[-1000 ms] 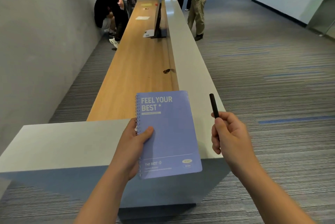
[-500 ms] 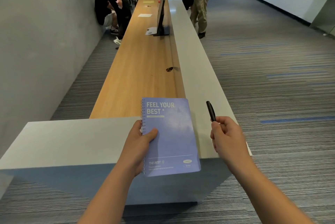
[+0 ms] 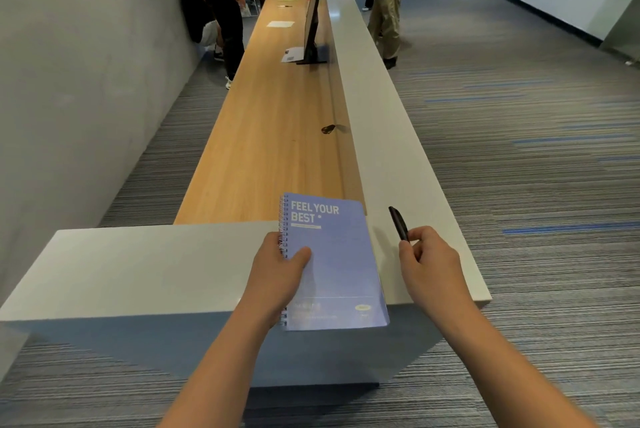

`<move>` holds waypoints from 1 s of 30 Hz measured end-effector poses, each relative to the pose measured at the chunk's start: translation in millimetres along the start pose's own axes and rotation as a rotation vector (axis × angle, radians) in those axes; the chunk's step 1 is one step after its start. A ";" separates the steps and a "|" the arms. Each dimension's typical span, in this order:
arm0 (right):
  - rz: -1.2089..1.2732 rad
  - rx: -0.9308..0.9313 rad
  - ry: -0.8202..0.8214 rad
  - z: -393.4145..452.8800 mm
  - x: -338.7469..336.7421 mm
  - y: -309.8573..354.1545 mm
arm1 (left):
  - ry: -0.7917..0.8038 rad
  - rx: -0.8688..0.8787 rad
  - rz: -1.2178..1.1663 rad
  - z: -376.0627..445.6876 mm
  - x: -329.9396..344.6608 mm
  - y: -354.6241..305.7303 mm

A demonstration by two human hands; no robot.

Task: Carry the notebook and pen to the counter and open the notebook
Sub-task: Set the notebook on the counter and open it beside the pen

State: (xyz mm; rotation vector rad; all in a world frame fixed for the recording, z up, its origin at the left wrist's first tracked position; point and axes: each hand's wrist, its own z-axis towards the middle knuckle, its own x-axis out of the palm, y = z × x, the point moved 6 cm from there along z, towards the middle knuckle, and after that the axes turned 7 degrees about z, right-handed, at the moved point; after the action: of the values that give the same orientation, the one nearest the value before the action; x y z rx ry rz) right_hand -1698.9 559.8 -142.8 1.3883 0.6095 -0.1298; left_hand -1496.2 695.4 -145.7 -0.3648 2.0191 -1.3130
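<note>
Left of centre, my left hand has its grip closed on the spiral edge of the notebook, cover shut, held over the near end of the bench. Right of it, my right hand pinches the pen, tip up. I'd say we're at the end of the carry. Next: lay the notebook flat on the bench, then lift the cover.

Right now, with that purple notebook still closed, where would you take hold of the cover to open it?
Probably at the free right edge of the notebook, coming from the right. The spiral binding runs down its left side, where the left hand grips it, so the cover hinges there. The right hand holds the pen.
</note>
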 end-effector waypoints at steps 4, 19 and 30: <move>-0.044 0.004 -0.002 1.5 2.2 -2.4 | -0.026 0.022 0.074 1.8 -1.0 -2.4; -0.114 -0.026 0.017 1.1 7.7 1.6 | -0.156 0.172 0.470 -0.4 -1.5 -4.1; -0.115 0.015 0.056 -1.6 12.1 3.9 | -0.170 0.249 0.634 -8.1 0.4 -6.5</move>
State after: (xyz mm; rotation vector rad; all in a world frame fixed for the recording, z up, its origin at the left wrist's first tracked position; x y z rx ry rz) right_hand -1687.5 565.2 -145.2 1.3754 0.7365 -0.1878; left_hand -1502.9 697.9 -138.1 0.2577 1.6085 -1.0614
